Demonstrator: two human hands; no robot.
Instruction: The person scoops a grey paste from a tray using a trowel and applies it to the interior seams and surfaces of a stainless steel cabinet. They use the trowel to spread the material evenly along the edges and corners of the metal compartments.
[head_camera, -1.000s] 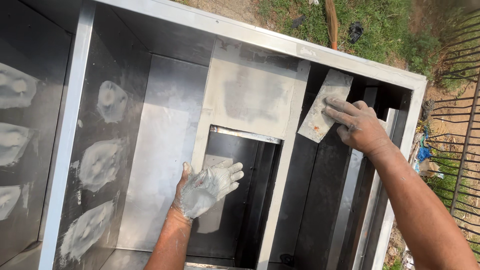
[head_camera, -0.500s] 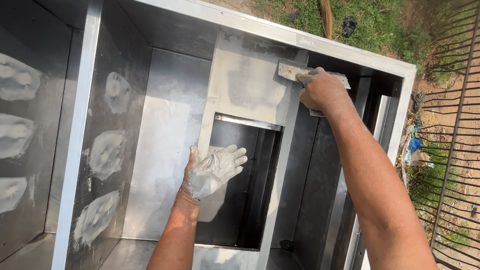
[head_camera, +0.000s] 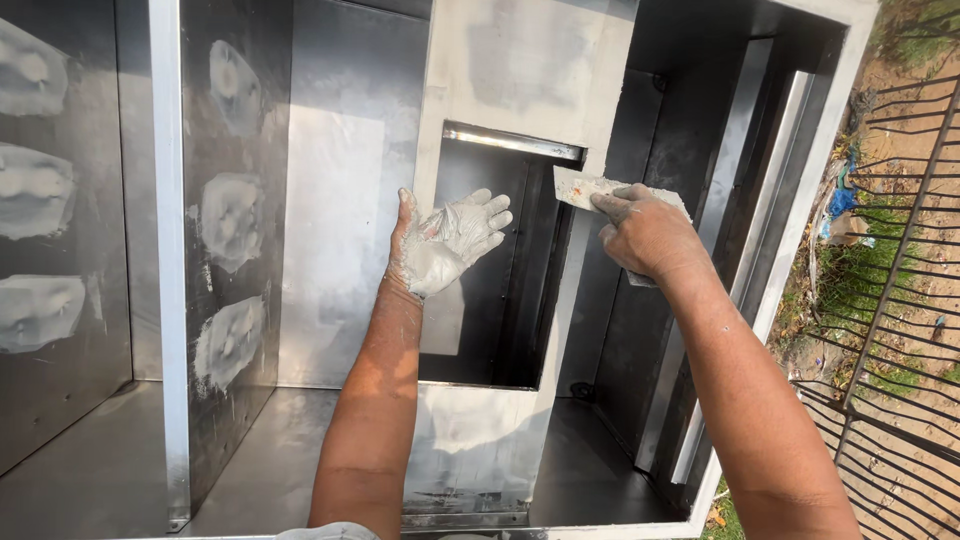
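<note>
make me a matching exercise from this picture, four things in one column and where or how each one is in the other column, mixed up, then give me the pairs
Things:
1. left hand
2. right hand
3. grey putty patches
4. black railing

States or places:
A. outside the cabinet, over grass and dirt at the far right
B. open, palm up, coated in pale grey paste
C. dabbed in a column on the metal wall at the left
D. closed on a flat scraper beside the rectangular opening

Pairs: 1-B, 2-D, 3-C, 4-A

Square opening (head_camera: 500, 270) gapes free between left hand (head_camera: 440, 245) and scraper (head_camera: 580, 190).
</note>
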